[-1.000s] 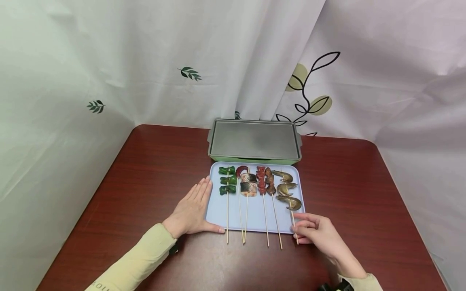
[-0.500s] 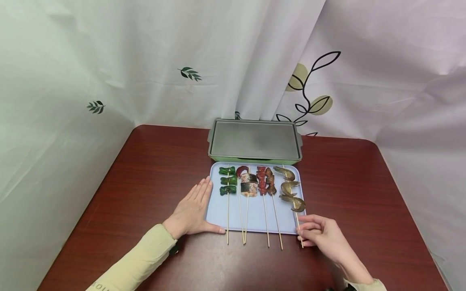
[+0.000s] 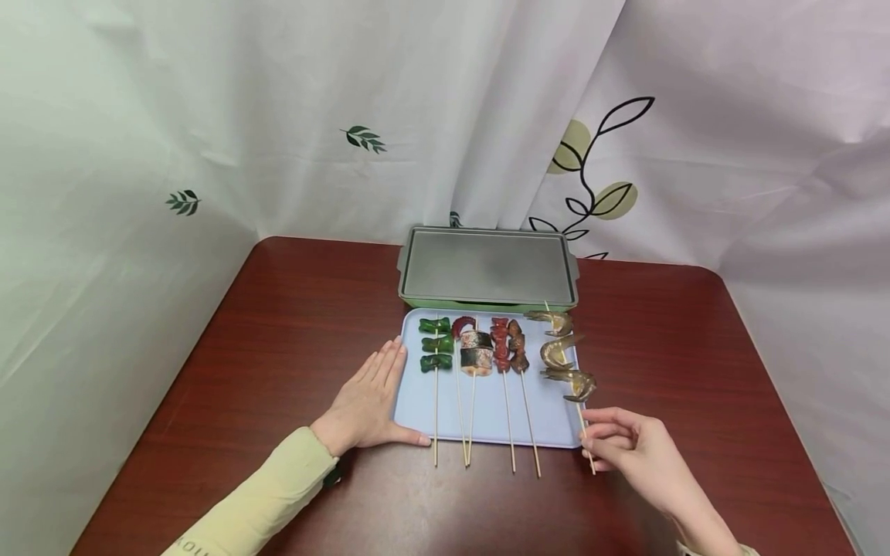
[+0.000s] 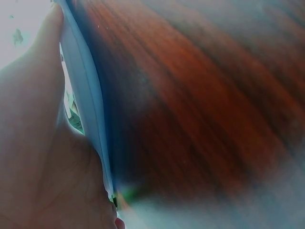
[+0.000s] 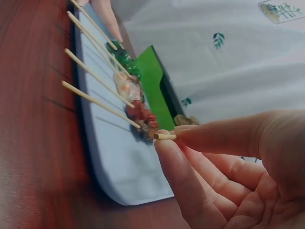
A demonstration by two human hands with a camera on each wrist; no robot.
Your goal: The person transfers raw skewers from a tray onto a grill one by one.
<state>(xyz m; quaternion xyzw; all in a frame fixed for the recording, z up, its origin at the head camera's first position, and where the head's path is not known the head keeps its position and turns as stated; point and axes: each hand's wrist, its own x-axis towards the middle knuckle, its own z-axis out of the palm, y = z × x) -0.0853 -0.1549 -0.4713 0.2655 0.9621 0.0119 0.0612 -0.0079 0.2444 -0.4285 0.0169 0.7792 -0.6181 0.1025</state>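
Observation:
My right hand (image 3: 636, 448) pinches the lower stick of a shrimp skewer (image 3: 558, 355) between thumb and fingers, over the right side of the pale blue tray (image 3: 417, 413). In the right wrist view the stick's blunt end (image 5: 164, 137) pokes out between the fingertips. Three grey-brown shrimp are threaded on it, and its tip overlaps the grill's front edge. My left hand (image 3: 365, 398) rests against the tray's left edge, fingers straight, thumb along the front corner. On the tray lie a green pepper skewer (image 3: 436, 345), a fish-slice skewer (image 3: 476, 357), a red meat skewer (image 3: 500, 345) and a brown meat skewer (image 3: 517, 347).
Behind the tray stands a green-sided grill with a flat grey plate (image 3: 487, 266). A dark red curled piece on a stick (image 3: 463, 326) lies beside the fish slices. Sticks overhang the tray's front edge. White curtains (image 3: 389, 93) enclose the reddish-brown table (image 3: 306, 301).
The shrimp skewer has moved right in my right hand, and its upper end now reaches past the tray's back edge. My left hand and the other skewers have stayed put.

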